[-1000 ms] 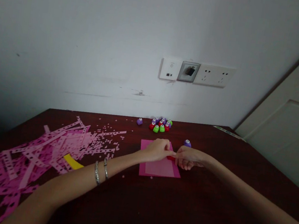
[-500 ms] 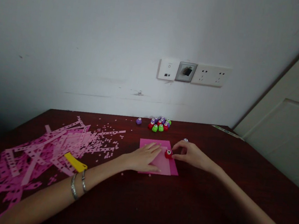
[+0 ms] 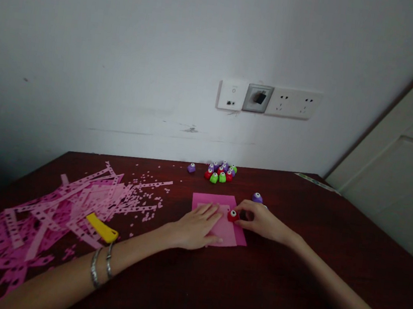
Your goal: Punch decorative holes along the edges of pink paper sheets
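Observation:
My left hand [image 3: 199, 227] lies flat with its fingers stretched out, on a light pink paper sheet [image 3: 226, 235] that rests over a darker pink sheet [image 3: 219, 198]. A small red paper punch [image 3: 233, 216] with a white and black top sits at the right part of the sheets. Thumb and fingers of my right hand [image 3: 257, 219] pinch it from its right side. Just behind that hand stands a purple paper punch [image 3: 257, 197]; a bit of something white shows beside it, mostly hidden by the hand.
Punched pink paper strips [image 3: 50, 210] and tiny cut-outs [image 3: 150, 195] spread over the left of the dark table [image 3: 188, 294]. A yellow long-handled object [image 3: 102, 227] lies near my left forearm. Several coloured punches [image 3: 221, 172] cluster by the wall, a purple one [image 3: 191, 168] apart.
My left hand has let go near the red punch, moved left and flattened on the paper. My right hand has turned from over the punch to pinching its side; the punch now shows upright.

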{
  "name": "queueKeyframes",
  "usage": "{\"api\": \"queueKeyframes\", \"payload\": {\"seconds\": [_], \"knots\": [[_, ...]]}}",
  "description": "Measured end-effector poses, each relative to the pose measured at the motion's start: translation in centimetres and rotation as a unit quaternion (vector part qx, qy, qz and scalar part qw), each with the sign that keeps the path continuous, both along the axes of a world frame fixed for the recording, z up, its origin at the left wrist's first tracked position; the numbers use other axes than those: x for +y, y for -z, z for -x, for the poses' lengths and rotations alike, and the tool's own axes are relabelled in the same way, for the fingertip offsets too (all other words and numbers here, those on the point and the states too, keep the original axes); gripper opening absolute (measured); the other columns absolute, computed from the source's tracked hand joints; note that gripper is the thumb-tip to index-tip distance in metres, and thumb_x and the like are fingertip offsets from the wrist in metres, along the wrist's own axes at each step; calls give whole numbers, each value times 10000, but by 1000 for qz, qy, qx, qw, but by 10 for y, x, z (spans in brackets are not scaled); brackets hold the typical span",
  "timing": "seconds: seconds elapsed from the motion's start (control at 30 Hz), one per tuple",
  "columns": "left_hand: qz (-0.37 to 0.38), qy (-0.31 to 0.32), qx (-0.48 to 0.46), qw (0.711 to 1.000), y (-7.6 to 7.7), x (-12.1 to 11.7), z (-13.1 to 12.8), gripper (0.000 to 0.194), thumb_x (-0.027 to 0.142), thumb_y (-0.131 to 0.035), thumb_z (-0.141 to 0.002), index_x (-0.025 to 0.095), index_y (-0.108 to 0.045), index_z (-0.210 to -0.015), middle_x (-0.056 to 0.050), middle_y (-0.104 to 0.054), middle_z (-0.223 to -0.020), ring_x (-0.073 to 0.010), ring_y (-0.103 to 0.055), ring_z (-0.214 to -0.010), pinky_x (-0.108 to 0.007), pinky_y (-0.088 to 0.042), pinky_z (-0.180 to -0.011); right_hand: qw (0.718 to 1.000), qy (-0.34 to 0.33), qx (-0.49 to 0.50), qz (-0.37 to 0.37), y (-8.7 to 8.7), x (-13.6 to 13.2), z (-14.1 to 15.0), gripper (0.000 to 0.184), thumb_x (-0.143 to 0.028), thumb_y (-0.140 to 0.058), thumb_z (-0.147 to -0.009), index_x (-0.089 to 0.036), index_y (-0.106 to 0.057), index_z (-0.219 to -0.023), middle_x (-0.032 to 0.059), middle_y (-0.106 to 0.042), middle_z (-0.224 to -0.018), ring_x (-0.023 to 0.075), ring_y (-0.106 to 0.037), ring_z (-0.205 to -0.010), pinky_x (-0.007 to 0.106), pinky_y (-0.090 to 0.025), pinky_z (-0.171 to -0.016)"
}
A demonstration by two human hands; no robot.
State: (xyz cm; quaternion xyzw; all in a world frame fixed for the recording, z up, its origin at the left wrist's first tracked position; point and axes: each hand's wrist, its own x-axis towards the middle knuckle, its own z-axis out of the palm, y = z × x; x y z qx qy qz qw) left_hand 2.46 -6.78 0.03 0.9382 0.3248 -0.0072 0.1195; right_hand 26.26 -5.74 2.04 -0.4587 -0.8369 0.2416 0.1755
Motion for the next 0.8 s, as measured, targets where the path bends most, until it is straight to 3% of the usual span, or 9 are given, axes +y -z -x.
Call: {"api": "queueKeyframes", "payload": {"seconds": [0.8], "knots": [[25,-23,-20,999,3,-9,-2,743,592,-162,-879,84,-125,-1420,-168,-70,-1482,-283,-30,-1362,-437,-101,-1085,1000,-3,2,20,2,2,-3,244,-307,-600,-766,-161,-620,-960,36,-581,-815,128,-515,-670,258,-430,-594]]}}
